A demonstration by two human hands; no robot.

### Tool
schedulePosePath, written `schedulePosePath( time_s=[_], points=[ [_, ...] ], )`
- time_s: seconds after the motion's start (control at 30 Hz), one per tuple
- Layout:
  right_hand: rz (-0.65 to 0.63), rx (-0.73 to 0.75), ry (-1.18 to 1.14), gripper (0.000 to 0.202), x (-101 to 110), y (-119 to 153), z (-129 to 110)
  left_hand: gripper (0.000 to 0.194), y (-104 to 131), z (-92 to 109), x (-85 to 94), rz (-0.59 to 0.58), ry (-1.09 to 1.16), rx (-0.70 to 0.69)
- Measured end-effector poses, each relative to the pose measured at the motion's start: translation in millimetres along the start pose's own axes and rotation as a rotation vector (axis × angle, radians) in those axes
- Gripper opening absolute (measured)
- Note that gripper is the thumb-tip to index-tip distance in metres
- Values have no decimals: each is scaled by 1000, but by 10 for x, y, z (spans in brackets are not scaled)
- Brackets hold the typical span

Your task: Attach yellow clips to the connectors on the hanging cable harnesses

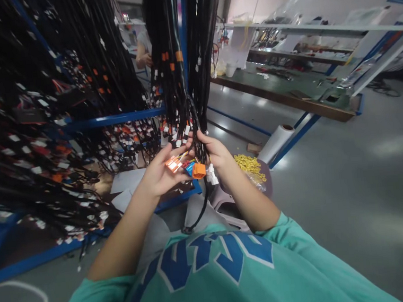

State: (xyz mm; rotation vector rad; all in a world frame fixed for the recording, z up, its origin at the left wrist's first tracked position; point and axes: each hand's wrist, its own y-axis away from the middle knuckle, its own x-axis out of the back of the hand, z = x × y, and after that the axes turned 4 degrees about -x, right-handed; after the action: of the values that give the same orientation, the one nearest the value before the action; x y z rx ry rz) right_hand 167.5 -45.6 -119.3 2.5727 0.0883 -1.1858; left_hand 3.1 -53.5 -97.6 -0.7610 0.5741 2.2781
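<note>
A bundle of black cables (194,144) hangs down between my two hands. My left hand (161,170) is palm up, its fingers curled under an orange-and-white connector (173,164) and thin coloured wires. Beside these, a blue connector (189,168) and an orange connector (199,170) stick out at the bundle's end. My right hand (215,150) is closed around the right side of the cables, with its thumb on top and some fingertips hidden behind them. White connectors (211,174) dangle just below it. One black cable loops down toward my lap.
Dense hanging harnesses (107,60) on a blue frame (113,119) fill the left. Yellow parts (249,165) lie on a stool (267,182), near a plastic film roll (277,142). A workbench (274,91) stands at right. Behind the cables, a person's arm (141,54) shows.
</note>
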Motion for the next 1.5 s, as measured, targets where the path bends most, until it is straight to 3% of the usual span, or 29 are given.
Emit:
schedulePosePath(
  time_s=[0.33,0.43,0.53,0.8,0.97,1.2,1.33,1.5],
  points=[
    [-46,28,64,20,-7,38,67,31,179,-39,9,-3,57,-56],
    [-83,77,141,13,19,114,81,31,195,-52,17,-2,59,-53],
    [-98,164,246,19,65,188,109,31,199,-79,25,0,52,-53],
    [-86,239,451,37,129,244,160,23,183,-164,55,-13,-97,-101],
    [-75,269,417,37,144,211,169,15,228,-179,-29,78,-238,-179],
    [-43,266,330,31,88,144,214,31,226,-211,-102,175,-462,-369],
    [32,292,321,24,53,126,237,35,218,-226,-125,87,-493,-436],
    [123,360,430,19,22,148,254,30,120,-94,-12,-109,-600,-236]
  ],
)
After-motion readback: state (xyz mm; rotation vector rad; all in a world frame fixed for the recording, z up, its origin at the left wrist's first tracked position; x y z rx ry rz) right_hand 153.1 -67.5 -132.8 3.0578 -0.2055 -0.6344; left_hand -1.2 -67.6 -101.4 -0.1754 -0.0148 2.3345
